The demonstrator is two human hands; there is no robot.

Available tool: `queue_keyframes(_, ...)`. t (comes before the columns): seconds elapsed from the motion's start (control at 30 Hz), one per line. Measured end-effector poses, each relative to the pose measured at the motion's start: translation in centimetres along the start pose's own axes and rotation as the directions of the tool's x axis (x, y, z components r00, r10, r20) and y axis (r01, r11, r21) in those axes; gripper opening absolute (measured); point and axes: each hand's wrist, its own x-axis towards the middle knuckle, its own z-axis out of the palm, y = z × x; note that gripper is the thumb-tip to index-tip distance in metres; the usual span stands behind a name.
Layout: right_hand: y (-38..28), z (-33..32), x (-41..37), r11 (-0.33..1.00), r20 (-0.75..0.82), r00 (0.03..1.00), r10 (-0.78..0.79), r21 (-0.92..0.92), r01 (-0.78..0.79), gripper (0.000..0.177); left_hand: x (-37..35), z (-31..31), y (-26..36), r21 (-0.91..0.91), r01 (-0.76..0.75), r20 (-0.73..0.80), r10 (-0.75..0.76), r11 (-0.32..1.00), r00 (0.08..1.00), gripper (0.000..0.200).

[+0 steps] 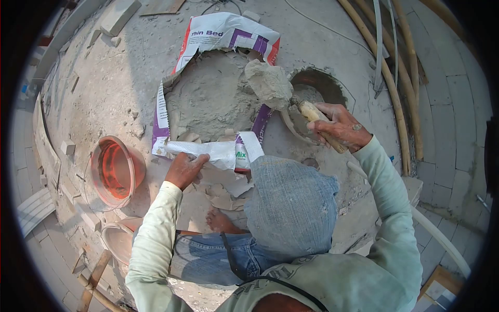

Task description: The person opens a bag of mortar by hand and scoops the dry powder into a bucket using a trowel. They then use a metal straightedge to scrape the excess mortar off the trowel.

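In my right hand (345,127), fingers wrapped round its wooden handle, is a trowel (312,113). A heap of grey mortar powder (269,84) covers its blade. That load is over the right edge of a torn-open mortar bag (208,36), beside a round bucket (338,89) whose inside is caked grey. Grey powder (208,99) fills the bag. My left hand (187,169) is closed on the bag's near white edge (208,153).
An orange-lined bucket (115,171) stands on the left, with another container (117,242) below it. Bamboo poles (384,73) lie along the right. Block pieces (119,18) and rubble lie on the dusty floor. A pale pipe (442,239) runs at lower right.
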Motion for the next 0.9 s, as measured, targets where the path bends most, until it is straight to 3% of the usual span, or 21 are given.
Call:
queue_keyframes(0.07,0.7,-1.2,-2.3,0.997,-0.105,0.991,0.079,-0.002,-0.079,0.051,0.3,0.0,-0.1,0.009,0.025,0.019,-0.025,1.0,1.0,0.043)
queue_keyframes(0.2,2.9,-3.2,-5.4,0.996,-0.226,0.97,0.085,0.048,-0.077,0.049,0.2,0.3,0.5,-0.028,-0.016,-0.017,0.016,0.999,1.0,0.042)
queue_keyframes(0.27,4.4,-3.9,-5.4,0.991,-0.309,0.946,0.093,-0.066,-0.119,0.05,0.2,0.3,0.9,-0.023,-0.021,-0.029,0.02,1.0,0.999,0.041)
queue_keyframes(0.4,8.8,-4.0,-2.9,0.97,-0.359,0.917,0.175,-0.099,-0.223,0.048,0.5,0.4,0.0,-0.005,-0.033,-0.058,0.033,0.999,0.998,0.039)
queue_keyframes(0.5,11.2,-3.9,-1.0,0.934,-0.266,0.933,0.242,-0.196,-0.298,0.046,0.6,0.2,-0.2,-0.009,-0.037,-0.068,0.036,0.999,0.997,0.038)
queue_keyframes(0.57,12.9,-3.1,-0.7,0.873,-0.343,0.938,-0.053,-0.471,-0.123,0.047,0.5,0.3,-0.5,-0.009,-0.007,-0.046,0.006,1.0,0.999,0.038)
queue_keyframes(0.7,12.5,-3.7,-1.1,0.802,-0.265,0.964,-0.013,-0.578,-0.148,0.049,0.8,0.1,-0.5,0.05,-0.032,-0.02,0.033,0.998,0.999,0.04)
queue_keyframes(0.77,13.6,-2.9,-1.6,0.744,-0.384,0.907,-0.172,-0.654,-0.135,0.05,0.8,0.3,-0.9,0.033,-0.048,-0.02,0.049,0.998,0.999,0.041)
queue_keyframes(0.83,13.2,-3.6,-2.1,0.704,-0.355,0.925,-0.136,-0.691,-0.162,0.051,1.3,0.2,-1.5,0.153,-0.138,-0.015,0.142,0.979,0.99,0.041)
queue_keyframes(0.9,12.9,-3.6,-2.3,0.658,-0.319,0.943,-0.097,-0.731,-0.18,0.052,1.5,0.2,-1.7,0.155,-0.153,-0.019,0.157,0.976,0.987,0.041)
